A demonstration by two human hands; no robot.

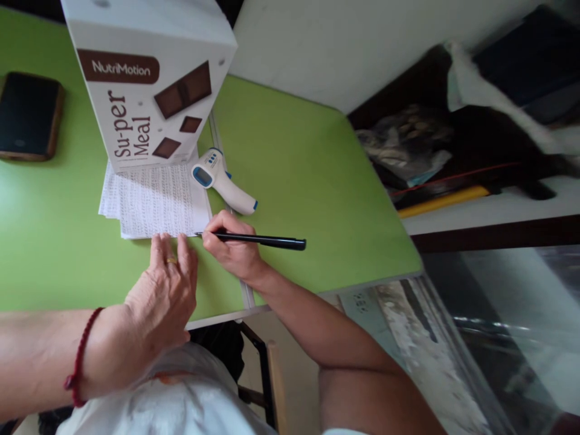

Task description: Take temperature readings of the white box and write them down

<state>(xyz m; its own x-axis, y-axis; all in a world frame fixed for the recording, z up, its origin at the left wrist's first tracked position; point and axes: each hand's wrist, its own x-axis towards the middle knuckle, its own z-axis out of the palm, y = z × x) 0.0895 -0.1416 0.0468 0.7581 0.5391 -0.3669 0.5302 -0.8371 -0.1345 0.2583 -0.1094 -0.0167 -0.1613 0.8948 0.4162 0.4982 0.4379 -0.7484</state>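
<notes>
A black pen (272, 241) is pinched in my right hand (235, 244), its tip at the lower right corner of the top sheet of paper (158, 205). Dense rows of small writing cover that sheet, and other sheets stick out beneath it on the left. My left hand (165, 290) lies with fingers stretched out, fingertips on the paper's near edge; it wears a ring and a red cord bracelet (81, 356). A white and blue infrared thermometer (224, 181) rests just beyond my right hand, against the paper's right side.
A white NutriMotion box (151, 90) stands at the back, over the papers' far end. At the left lies a dark phone (31, 115) on the green table (294, 169). A shelf with plastic bags (408, 142) is at the right.
</notes>
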